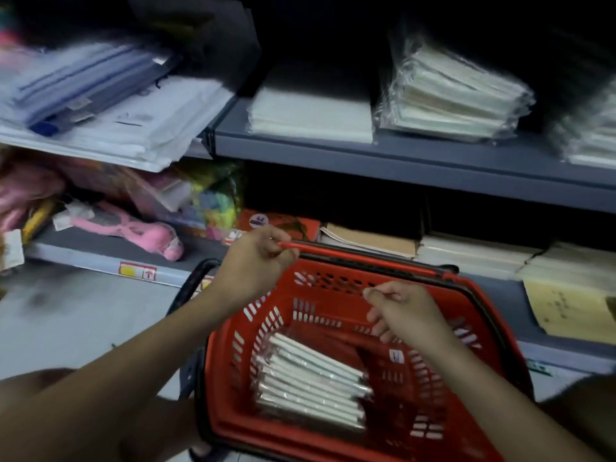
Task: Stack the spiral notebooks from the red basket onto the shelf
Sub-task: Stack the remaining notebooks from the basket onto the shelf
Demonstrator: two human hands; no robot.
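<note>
Left hand (256,258) pinching basket handle (360,253); right hand (405,313) half-curled

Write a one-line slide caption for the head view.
Left hand holds the red basket handle, right hand hovers above wrapped notebooks, before stocked shelves.

I am looking at a shop aisle, a stationery section by its stock. Grey metal shelves (400,151) run across the far side, with a price label (137,271) on the lower left edge. Plastic-wrapped paper packs (456,95) sit far right, zip folders (83,85) far left, pink packaged toys (133,228) below. A red shopping basket (333,288) sits near me.
</note>
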